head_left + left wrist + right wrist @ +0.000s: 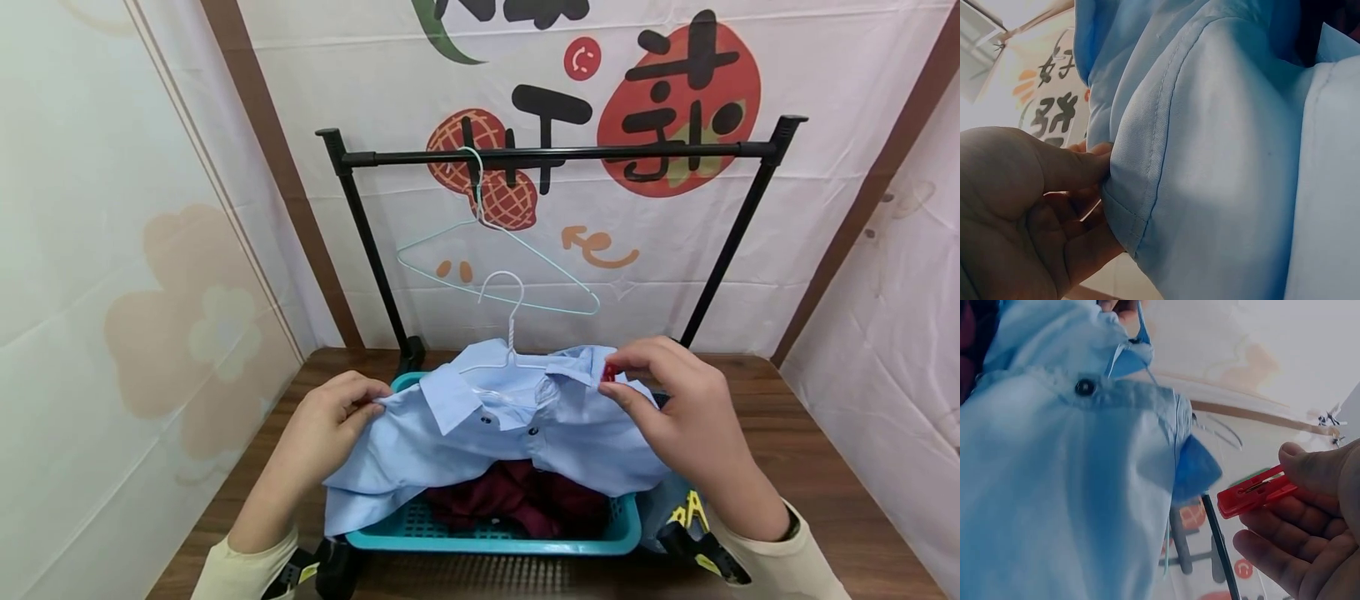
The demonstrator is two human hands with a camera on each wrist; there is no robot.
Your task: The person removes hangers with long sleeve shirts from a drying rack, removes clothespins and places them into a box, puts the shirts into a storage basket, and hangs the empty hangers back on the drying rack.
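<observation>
A light blue shirt [420,450] with dark buttons hangs on a white hanger [512,325], held up over a teal basket. My left hand [330,425] pinches the shirt at its shoulder seam, thumb on one side and fingers behind, as the left wrist view shows. Between thumb and fingers my right hand [678,408] holds a red clothespin [1257,494] near the other shoulder, beside the collar. In the right wrist view a gap shows between the clothespin and the cloth.
The teal basket [495,546] holds dark red cloth [517,500]. Yellow clothespins [690,512] lie at its right. Behind stands a black rack [570,154] with a mint-green hanger [420,247] on its bar. All sits on a wooden table [810,475] before printed curtains.
</observation>
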